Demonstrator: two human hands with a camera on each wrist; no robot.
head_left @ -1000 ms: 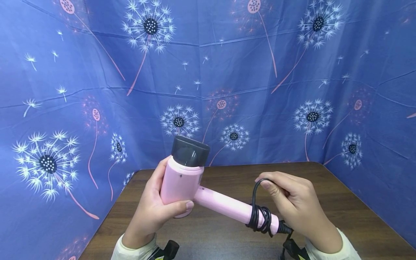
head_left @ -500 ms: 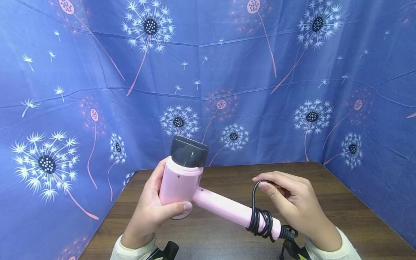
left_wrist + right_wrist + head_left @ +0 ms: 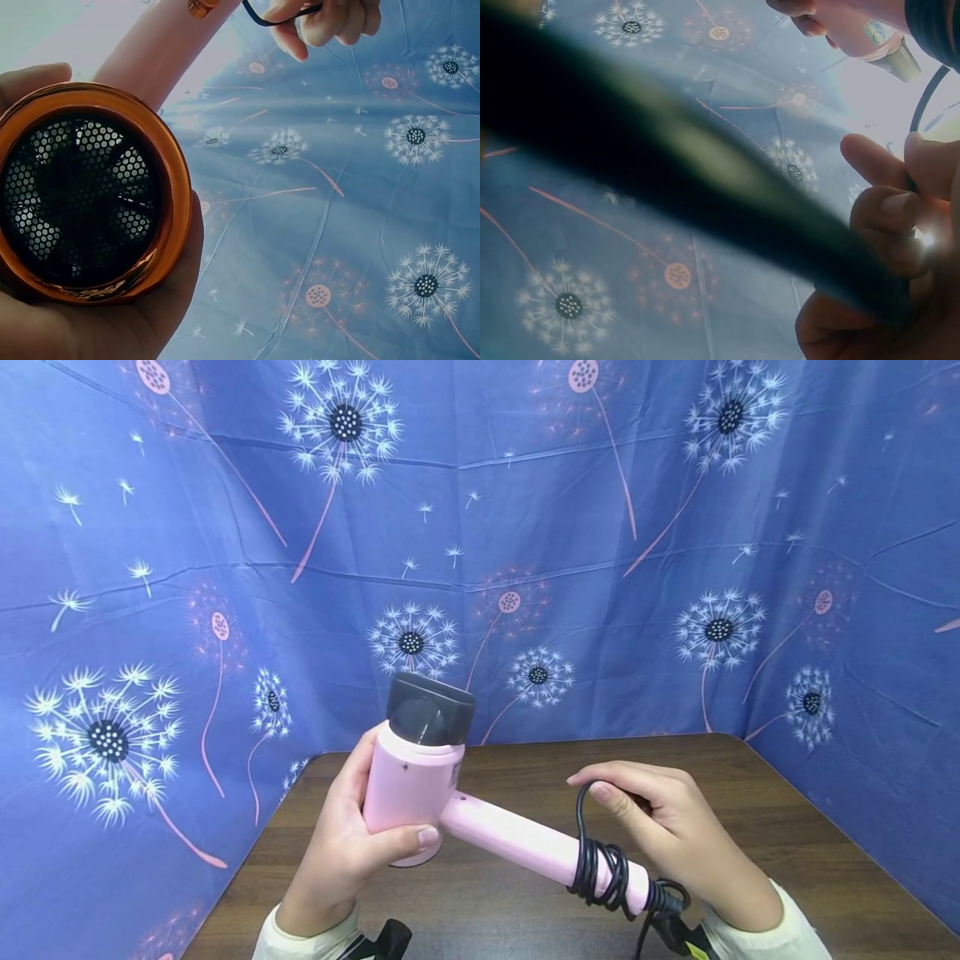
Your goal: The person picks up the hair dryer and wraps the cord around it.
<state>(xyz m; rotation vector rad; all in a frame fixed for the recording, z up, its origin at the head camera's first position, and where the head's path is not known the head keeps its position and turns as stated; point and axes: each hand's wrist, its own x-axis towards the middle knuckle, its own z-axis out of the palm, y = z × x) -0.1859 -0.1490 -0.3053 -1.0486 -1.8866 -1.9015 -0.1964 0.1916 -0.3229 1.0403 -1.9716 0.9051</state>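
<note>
My left hand grips the barrel of a pink hair dryer, its thumb across the front. The dryer's black nozzle points up, and its handle slants down to the right. In the left wrist view the round air intake grille with a copper-coloured rim faces the camera. A black cord is wound in several turns round the handle's end. Above those turns, my right hand pinches a raised loop of the cord between thumb and forefinger. A dark blurred band crosses the right wrist view.
A brown wooden table lies under both hands. Blue cloth printed with dandelions hangs behind it and along both sides. Black straps with camera mounts sit at the wrists, near the white sleeves.
My right hand has moved slightly left with the pinched cord. The hair dryer and left hand have shifted a little left. The cord still circles the handle.
</note>
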